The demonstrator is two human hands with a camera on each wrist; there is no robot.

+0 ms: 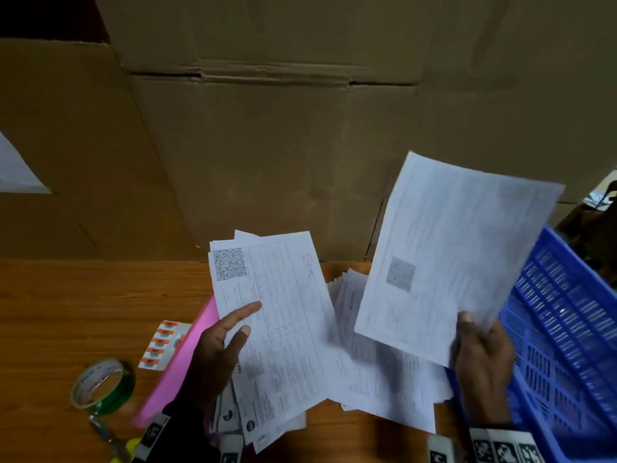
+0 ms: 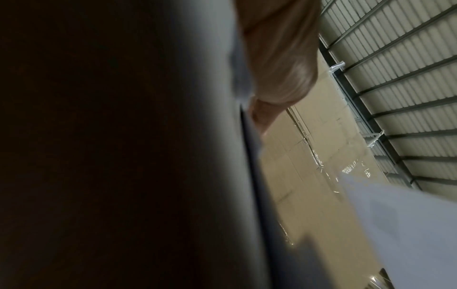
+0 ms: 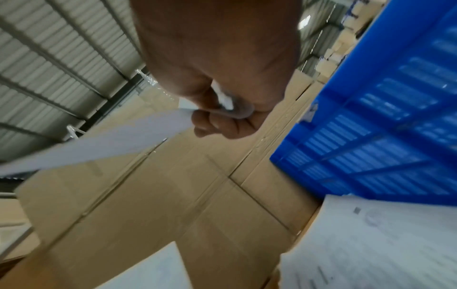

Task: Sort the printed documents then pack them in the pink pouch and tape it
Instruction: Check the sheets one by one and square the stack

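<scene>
Head view: sorting step under way, nothing packed yet. Left hand (image 1: 217,349) grips a fanned sheaf of printed documents (image 1: 277,315), thumb on top, fingers hidden beneath. Right hand (image 1: 480,365) pinches a single sheet (image 1: 450,255) by its lower edge, raised and motion-blurred. Loose pile (image 1: 384,372) lies on the wooden surface (image 1: 83,295) between both hands. Pink pouch (image 1: 182,355) flat on the surface, mostly hidden by the left hand and sheaf; mouth not visible. Tape roll (image 1: 101,385) near its left side, untouched. Blue crate (image 1: 561,322) at far right, cardboard boxes (image 1: 267,145) behind. Next move probably calls for matching the sheet to sheaf or pile; print too blurred to read.

Left wrist view: mostly dark, blocked by paper close to the lens. One finger (image 2: 284,64) visible, grip not readable here.

Right wrist view: fingers (image 3: 222,125) curled round the sheet's edge, pinch confirmed. Crate wall at right, pile corner at bottom right; pouch out of frame.
</scene>
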